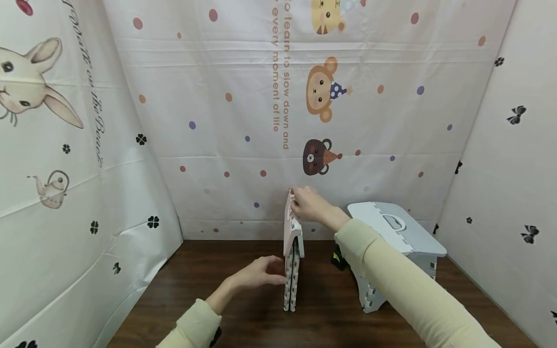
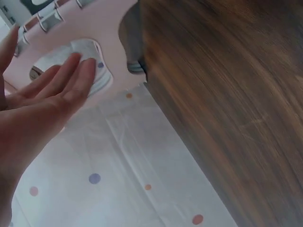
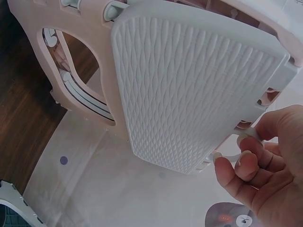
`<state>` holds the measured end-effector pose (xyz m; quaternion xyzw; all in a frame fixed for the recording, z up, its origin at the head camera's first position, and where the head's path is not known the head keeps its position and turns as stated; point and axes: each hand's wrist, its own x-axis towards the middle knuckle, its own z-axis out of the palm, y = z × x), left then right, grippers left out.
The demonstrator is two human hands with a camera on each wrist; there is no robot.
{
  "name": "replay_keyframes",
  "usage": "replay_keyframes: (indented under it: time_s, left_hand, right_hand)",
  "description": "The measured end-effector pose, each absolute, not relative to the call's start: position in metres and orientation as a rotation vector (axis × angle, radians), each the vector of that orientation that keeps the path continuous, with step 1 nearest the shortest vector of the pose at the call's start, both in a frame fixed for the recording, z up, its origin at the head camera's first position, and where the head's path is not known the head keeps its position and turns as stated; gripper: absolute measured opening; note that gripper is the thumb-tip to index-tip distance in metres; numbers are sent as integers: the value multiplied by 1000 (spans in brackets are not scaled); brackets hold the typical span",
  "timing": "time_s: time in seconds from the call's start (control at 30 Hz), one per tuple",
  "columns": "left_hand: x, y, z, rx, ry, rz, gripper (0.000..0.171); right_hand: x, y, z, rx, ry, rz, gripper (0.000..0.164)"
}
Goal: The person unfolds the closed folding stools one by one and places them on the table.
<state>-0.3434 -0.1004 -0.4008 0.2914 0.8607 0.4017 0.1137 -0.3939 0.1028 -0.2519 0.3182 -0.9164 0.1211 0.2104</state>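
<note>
A folded step stool (image 1: pixel 288 227), pink with a white textured panel (image 3: pixel 189 85), stands on edge in the middle of the table. My right hand (image 1: pixel 311 205) grips its top, and the right wrist view shows the fingers (image 3: pixel 251 165) curled round the white carrying handle. Lower down on the left side, my left hand (image 1: pixel 256 273) has its fingers spread loosely, fingertips right by the folded legs. In the left wrist view that hand (image 2: pixel 47 109) overlaps the oval opening in the pink leg panel (image 2: pixel 111 28), palm facing it.
To the right stands a second step stool (image 1: pixel 391 227), unfolded, white and grey with a handle on top. A small black object with a yellow-green mark (image 1: pixel 338 257) lies beside it, partly behind my right sleeve. Printed cloth (image 1: pixel 235 145) hangs around the dark wooden table (image 1: pixel 174 299).
</note>
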Motion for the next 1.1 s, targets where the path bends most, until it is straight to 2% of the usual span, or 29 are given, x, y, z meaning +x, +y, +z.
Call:
replay_keyframes:
  time_s: [0.1,0.27,0.37,0.57,0.7,0.9,0.93,1.1]
  left_hand:
    - [-345,-93,-399,916,2505,1290,52]
    - [-347,-83,-399,922,2563,1387,37]
    - [-349,-81,-401,895,2600,1424,34]
    - [-349,-82,-403,864,2572,1438,33]
    - [-349,-82,-402,858,2546,1441,33]
    - [-345,-80,-397,863,2518,1434,33]
    - [-345,-79,-397,860,2519,1431,34]
    - [-348,-77,-399,851,2557,1412,34]
  right_hand:
    - [-395,102,-251,895,-2552,334,14]
    - [-395,108,-252,847,-2585,446,40]
    - [-396,119,-259,729,-2582,478,48]
    - [-393,143,-294,613,-2741,478,42]
    - [-384,145,-316,788,-2932,657,41]
    - [-370,138,-339,1125,-3170,1080,24]
    - [-368,136,-343,1162,-3171,1156,19]
    - [-365,133,-362,1202,-3079,1399,20]
